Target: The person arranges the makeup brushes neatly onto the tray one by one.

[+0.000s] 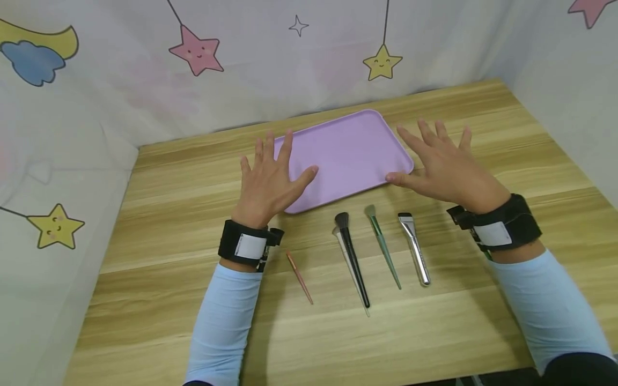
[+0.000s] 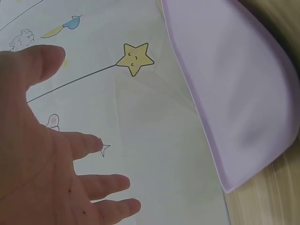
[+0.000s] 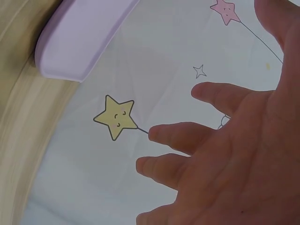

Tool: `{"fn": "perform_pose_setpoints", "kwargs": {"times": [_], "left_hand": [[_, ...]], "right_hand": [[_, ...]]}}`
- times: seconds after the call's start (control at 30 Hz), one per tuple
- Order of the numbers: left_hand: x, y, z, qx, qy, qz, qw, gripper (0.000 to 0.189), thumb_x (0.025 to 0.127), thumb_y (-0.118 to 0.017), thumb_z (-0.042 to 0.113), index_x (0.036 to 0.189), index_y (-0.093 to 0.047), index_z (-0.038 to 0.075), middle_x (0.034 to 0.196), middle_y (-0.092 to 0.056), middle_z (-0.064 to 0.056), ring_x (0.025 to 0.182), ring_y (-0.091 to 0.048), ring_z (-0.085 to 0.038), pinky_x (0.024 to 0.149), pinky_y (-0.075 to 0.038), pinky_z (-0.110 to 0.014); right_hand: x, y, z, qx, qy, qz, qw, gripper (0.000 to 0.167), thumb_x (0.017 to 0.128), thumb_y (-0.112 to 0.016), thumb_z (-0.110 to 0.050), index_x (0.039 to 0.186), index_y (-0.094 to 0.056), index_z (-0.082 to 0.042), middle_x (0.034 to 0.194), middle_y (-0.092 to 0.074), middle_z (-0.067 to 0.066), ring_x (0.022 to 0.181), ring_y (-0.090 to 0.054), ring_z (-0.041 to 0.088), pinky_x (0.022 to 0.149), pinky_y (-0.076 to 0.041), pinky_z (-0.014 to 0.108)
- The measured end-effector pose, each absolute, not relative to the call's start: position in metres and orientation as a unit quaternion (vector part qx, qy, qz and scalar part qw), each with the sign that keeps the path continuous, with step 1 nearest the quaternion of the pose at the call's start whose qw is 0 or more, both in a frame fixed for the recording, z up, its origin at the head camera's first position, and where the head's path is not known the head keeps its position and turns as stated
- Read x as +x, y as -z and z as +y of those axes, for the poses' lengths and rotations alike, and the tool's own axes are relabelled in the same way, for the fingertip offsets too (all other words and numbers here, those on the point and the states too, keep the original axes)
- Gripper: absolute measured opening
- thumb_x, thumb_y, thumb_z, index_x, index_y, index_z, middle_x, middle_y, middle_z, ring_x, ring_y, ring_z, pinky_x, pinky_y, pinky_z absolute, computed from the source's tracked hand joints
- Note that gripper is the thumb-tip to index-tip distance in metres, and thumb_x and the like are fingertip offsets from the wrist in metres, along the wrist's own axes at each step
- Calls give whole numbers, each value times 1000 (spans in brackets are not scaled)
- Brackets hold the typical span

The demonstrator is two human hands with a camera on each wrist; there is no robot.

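A lilac tray [image 1: 347, 150] lies on the wooden table, with bare surface showing. My left hand [image 1: 267, 185] is spread above its left end, fingers apart and palm down. Beside its right end, my right hand [image 1: 446, 169] is likewise spread, the thumb over the tray's near right corner. Neither hand holds anything. Nearer me lie several makeup brushes: a thin pink brush [image 1: 300, 278], a black brush [image 1: 354, 260] lying against a white-handled brush [image 1: 345, 252], a green brush [image 1: 383, 247], and a silver flat-headed brush [image 1: 414, 249]. Both wrist views show outstretched fingers and part of the tray.
The wooden table [image 1: 169, 225] meets a pale curtain [image 1: 270, 80] printed with stars at the back. Similar cloth hangs at the left and right sides. Each wrist wears a black strap, and the forearms have light blue sleeves [image 1: 224, 321].
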State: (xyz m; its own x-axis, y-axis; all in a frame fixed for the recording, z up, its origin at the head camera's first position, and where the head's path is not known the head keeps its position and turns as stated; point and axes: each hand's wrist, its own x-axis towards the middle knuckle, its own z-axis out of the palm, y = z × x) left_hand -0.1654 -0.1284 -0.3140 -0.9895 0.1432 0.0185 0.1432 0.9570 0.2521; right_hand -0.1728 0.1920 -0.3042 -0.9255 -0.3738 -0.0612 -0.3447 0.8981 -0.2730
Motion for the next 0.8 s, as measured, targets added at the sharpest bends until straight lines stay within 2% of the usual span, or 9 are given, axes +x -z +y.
{"fn": "perform_pose_setpoints", "kwargs": {"times": [0.2, 0.33, 0.6, 0.8], "left_hand": [[-167, 317, -130, -71, 144, -987, 18, 86, 87, -34, 73, 156, -10, 28, 160, -19, -15, 144, -25, -39, 109, -23, -63], [-168, 319, -131, -58, 159, -985, 19, 81, 90, -38, 65, 155, -16, 23, 154, -31, -15, 139, -33, -37, 103, -33, -60], [-174, 328, -137, -26, 175, -984, 33, 69, 92, -46, 42, 149, -30, 8, 133, -48, -24, 116, -49, -40, 88, -45, -55], [-173, 329, -139, -13, 189, -981, 37, 68, 91, -49, 37, 149, -30, 5, 127, -50, -24, 106, -52, -36, 80, -47, -48]], "right_hand": [[-167, 306, 193, -186, 122, 973, 58, 95, 83, -46, -75, 156, -9, -26, 159, -4, 26, 143, 0, 53, 99, 12, 78], [-166, 307, 193, -186, 117, 974, 60, 97, 82, -47, -75, 156, -9, -26, 159, -7, 26, 144, -3, 52, 101, 7, 78], [-163, 309, 193, -192, 120, 972, 64, 97, 83, -46, -74, 156, -9, -23, 159, -10, 25, 143, -6, 52, 103, 2, 77], [-163, 309, 192, -193, 125, 971, 70, 97, 84, -47, -73, 156, -9, -21, 158, -11, 26, 142, -10, 54, 105, -2, 76]]}}
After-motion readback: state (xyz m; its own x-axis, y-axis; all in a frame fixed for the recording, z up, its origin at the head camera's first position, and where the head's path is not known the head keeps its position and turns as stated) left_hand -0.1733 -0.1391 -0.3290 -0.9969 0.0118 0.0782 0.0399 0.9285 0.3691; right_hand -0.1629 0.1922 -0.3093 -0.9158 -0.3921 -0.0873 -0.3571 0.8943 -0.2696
